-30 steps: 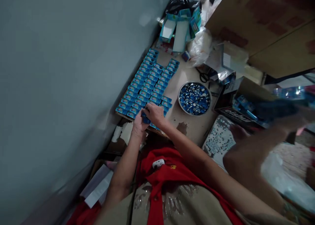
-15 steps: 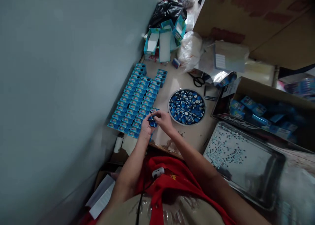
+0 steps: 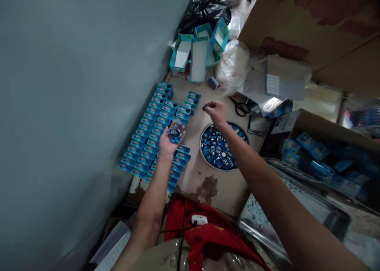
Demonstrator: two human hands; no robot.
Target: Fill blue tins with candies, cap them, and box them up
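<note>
Grey-blue wall (image 3: 74, 85) runs right along the left edge of the bench (image 3: 194, 170), with rows of blue packs (image 3: 142, 144) lined up against it. My left hand (image 3: 168, 145) is palm up over those rows, fingers loosely curled but not closed, and a few little blue caps (image 3: 175, 139) are just sitting in it. Right hand (image 3: 217, 112) is pinching one small dark-blue piece (image 3: 204, 108) at the fingertips, near the packs' right side, forearm crossing over a round bowl (image 3: 219, 169) full of blue and silver caps. Scissors (image 3: 242, 109) are lying past the bowl, toward the right edge. Far left corner's got open teal boxes (image 3: 178, 68) and a black plastic bag (image 3: 204, 14) piled up behind them.
</note>
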